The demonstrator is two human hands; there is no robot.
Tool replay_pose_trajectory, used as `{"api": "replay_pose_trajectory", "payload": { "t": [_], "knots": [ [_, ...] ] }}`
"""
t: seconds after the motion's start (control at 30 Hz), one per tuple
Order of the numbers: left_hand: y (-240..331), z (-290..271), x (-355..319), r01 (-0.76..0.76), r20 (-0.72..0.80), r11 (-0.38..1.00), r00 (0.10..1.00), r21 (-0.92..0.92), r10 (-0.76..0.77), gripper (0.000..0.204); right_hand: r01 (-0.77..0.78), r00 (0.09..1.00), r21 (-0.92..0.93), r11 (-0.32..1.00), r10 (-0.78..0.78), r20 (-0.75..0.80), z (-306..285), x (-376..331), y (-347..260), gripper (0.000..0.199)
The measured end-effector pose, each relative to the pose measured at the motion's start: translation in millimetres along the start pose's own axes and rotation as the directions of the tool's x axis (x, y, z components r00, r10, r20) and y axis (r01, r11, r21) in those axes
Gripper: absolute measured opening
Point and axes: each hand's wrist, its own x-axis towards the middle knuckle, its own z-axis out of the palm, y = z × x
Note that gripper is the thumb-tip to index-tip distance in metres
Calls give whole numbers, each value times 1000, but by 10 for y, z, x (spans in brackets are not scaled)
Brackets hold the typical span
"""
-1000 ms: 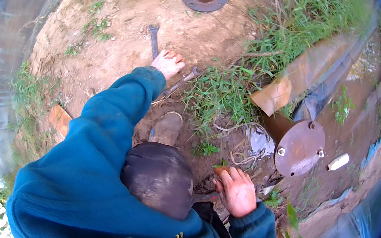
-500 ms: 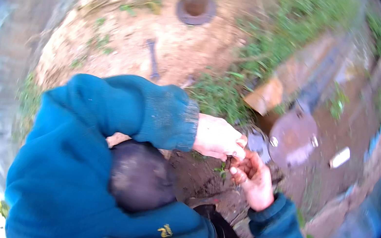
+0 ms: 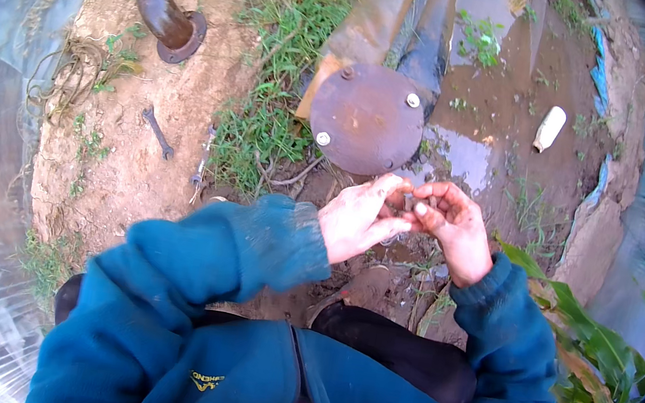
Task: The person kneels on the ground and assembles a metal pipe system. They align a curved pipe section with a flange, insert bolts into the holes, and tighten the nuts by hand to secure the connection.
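Note:
My left hand (image 3: 358,215) and my right hand (image 3: 458,232) meet in front of me, fingertips almost touching. Both are closed in a pinch around a small, dark, muddy metal piece (image 3: 412,204) that looks like a bolt; the fingers hide much of it. Soil stains the fingers of both hands. Just beyond them is a round rusty flange plate (image 3: 368,121) at the end of a dark pipe (image 3: 432,38). Two pale bolt heads (image 3: 323,139) and a rusty one (image 3: 347,73) show on the plate's rim.
On the dirt at left lie an open-ended wrench (image 3: 157,133) and another slim metal tool (image 3: 203,154). A flanged pipe elbow (image 3: 168,18) stands farther back. A white bottle (image 3: 550,129) lies on wet mud at right. Leafy plants (image 3: 593,342) rise near my right arm.
The view has turned, so the flange plate now sits straight beyond my hands and the elbow and wrench appear farther left. Both hands stay together, pinching the small piece.

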Motion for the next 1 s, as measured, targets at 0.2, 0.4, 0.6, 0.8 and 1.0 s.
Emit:
{"api": "replay_pose_trajectory", "payload": {
  "t": [0.2,0.4,0.6,0.8,1.0],
  "knots": [
    [-380,432,64,52,-228,890,958,-452,-172,22,97,994,-291,952,-108,-22,-107,105,129,20],
    [-439,382,94,-94,-320,996,943,-8,87,16,-96,994,-172,980,104,43,-245,121,167,17],
    [-583,359,-2,473,329,346,855,-810,-401,41,286,958,-600,747,-215,190,-174,165,220,22],
    [-692,506,4,-86,-258,937,966,-338,-5,31,73,997,-349,934,-63,39,-196,181,349,22],
    [-732,393,13,260,142,487,953,-834,-266,22,179,984,-531,829,-150,97,-187,177,287,22]
  ]
}}
